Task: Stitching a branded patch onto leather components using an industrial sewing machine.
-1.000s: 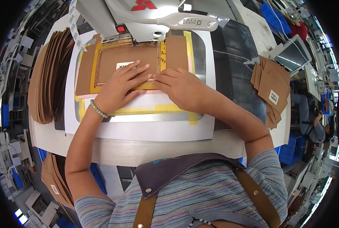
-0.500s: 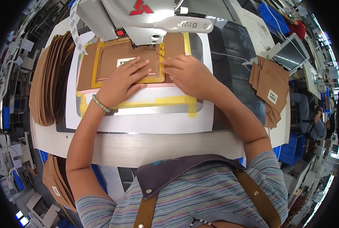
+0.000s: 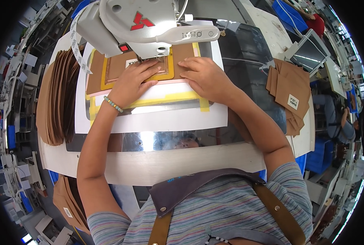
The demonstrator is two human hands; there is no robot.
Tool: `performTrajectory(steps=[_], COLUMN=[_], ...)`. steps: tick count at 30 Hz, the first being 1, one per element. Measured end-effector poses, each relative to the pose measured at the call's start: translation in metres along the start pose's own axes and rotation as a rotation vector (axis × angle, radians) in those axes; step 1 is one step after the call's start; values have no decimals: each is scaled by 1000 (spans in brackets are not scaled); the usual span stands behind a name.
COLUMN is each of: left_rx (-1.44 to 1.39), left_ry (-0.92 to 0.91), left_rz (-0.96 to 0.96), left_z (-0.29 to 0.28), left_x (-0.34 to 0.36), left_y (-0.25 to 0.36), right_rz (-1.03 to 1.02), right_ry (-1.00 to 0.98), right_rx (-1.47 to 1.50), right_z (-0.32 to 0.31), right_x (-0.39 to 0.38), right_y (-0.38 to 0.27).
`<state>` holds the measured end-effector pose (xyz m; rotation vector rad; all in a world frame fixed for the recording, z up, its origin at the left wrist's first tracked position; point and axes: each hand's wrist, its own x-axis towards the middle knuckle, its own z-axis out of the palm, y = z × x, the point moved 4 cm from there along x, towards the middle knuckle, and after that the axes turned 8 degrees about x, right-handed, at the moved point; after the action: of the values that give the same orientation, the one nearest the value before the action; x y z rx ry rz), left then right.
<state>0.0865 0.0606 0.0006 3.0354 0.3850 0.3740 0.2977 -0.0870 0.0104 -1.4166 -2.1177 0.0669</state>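
My left hand [image 3: 134,83] lies open with its fingers spread over the yellow frame [image 3: 171,69] and the brown panel [image 3: 183,57] inside and around it. A white label [image 3: 131,63] on the panel shows beside its fingertips. My right hand [image 3: 206,78] rests open at the panel's right side, fingertips touching its surface. Beneath lies a white sheet [image 3: 149,121] with yellow tape [image 3: 149,100] and a pink strip along the panel's near edge. The sewing machine head [image 3: 147,28] stands just beyond my left fingers, hiding part of the frame; its needle area is hard to make out.
Stacked brown panels [image 3: 51,100] stand at the left, with more brown pieces [image 3: 69,200] below the table edge. Brown labelled pieces [image 3: 288,92] are piled at the right near a screen [image 3: 310,51]. A dark shiny plate [image 3: 247,53] covers the tabletop. Another person sits far right.
The white sheet with the frame and panel has slid away from me under the machine head, both hands moving with it. More of the dark plate shows along the near edge.
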Motion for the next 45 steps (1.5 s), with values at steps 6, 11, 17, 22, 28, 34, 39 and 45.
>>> performTrajectory(steps=[6, 11, 17, 22, 28, 34, 39, 45], left_rx=[2, -50, -127, 217, 268, 311, 368, 280], left_ry=[19, 71, 174, 217, 51, 119, -12, 235], left_rz=[-102, -182, -393, -555, -727, -621, -643, -459], left_z=[10, 10, -9, -12, 5, -8, -13, 3], left_x=[4, 4, -25, -86, -120, -113, -100, -67], left_y=[-11, -22, -76, -150, -182, -167, -161, -121], right_rz=[-18, 9, 6, -35, -42, 167, 216, 18], right_ry=[19, 10, -2, 1, 91, 159, -33, -229], right_rx=[35, 66, 63, 77, 100, 259, 81, 50], right_z=[4, 6, 5, 12, -29, -93, -74, -42], right_x=[1, -1, -9, -3, 3, -22, -53, -1], right_y=[-4, 2, 6, 2, -2, -1, 25, -20])
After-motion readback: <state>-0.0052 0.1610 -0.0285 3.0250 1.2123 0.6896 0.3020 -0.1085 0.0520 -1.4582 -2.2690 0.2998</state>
